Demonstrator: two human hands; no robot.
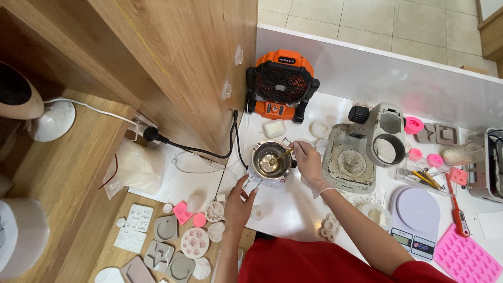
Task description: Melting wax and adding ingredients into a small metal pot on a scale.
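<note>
Stirring a small metal pot (271,159) of clear liquid at the middle of a white worktop (293,209), a person's gloved right hand (308,163) pinches a thin yellow-handled stick (281,155) between closed fingertips, its tip dipped in the pot. The bare left hand (238,203) grips the pot's handle (252,184), fingers curled round it. An orange fan (281,85) stands behind the pot, a grey press (361,152) just to the right, silicone moulds (162,238) scattered lower left, and a digital scale (417,217) lower right.
</note>
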